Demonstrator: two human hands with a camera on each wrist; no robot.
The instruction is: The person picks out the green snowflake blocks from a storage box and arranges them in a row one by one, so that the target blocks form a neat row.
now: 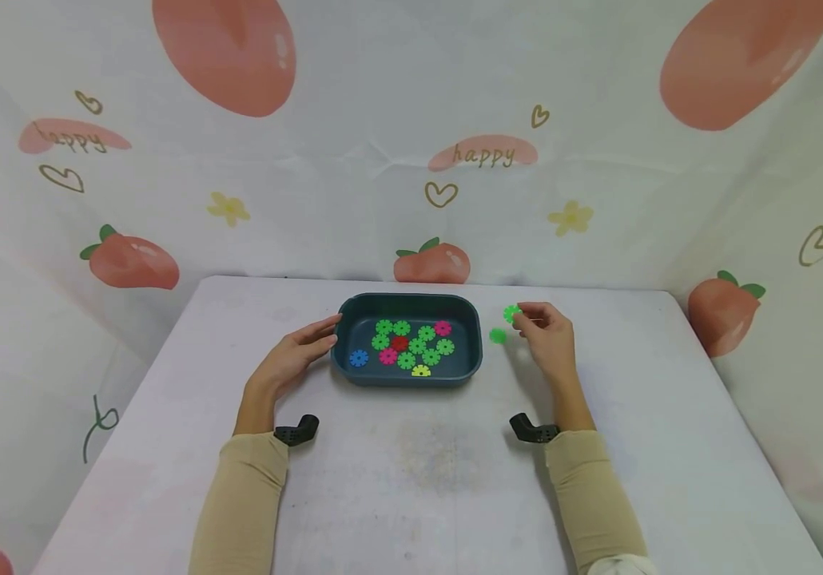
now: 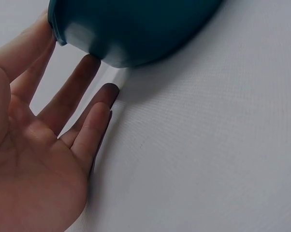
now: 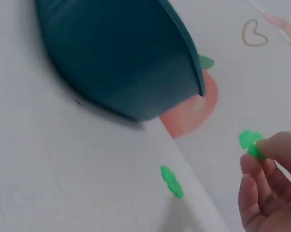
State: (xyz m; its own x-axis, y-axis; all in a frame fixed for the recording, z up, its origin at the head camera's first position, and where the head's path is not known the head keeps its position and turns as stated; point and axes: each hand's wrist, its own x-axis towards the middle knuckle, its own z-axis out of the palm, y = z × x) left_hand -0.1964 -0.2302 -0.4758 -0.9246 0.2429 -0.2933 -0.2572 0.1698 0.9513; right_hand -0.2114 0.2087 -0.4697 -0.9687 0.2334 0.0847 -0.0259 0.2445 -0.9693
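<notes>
A dark teal plastic tub (image 1: 407,380) stands on the table, holding several notched snowflake discs, mostly green, plus pink, red, blue and yellow ones. At its left end my left hand (image 1: 295,357) touches the outer wall and rim with extended fingers; the left wrist view shows its palm (image 2: 34,169) beside the tub wall (image 2: 136,29). To the right of the tub, my right hand (image 1: 548,335) pinches a green snowflake disc (image 1: 511,314) between thumb and fingertips, raised above the table. Another green snowflake disc (image 1: 498,336) lies on the tabletop between tub and hand.
The white table (image 1: 411,511) ends at a back edge against a pale cloth backdrop (image 1: 354,208) printed with peaches, hearts and flowers. Black wrist mounts (image 1: 298,430) stick out inward from both forearms.
</notes>
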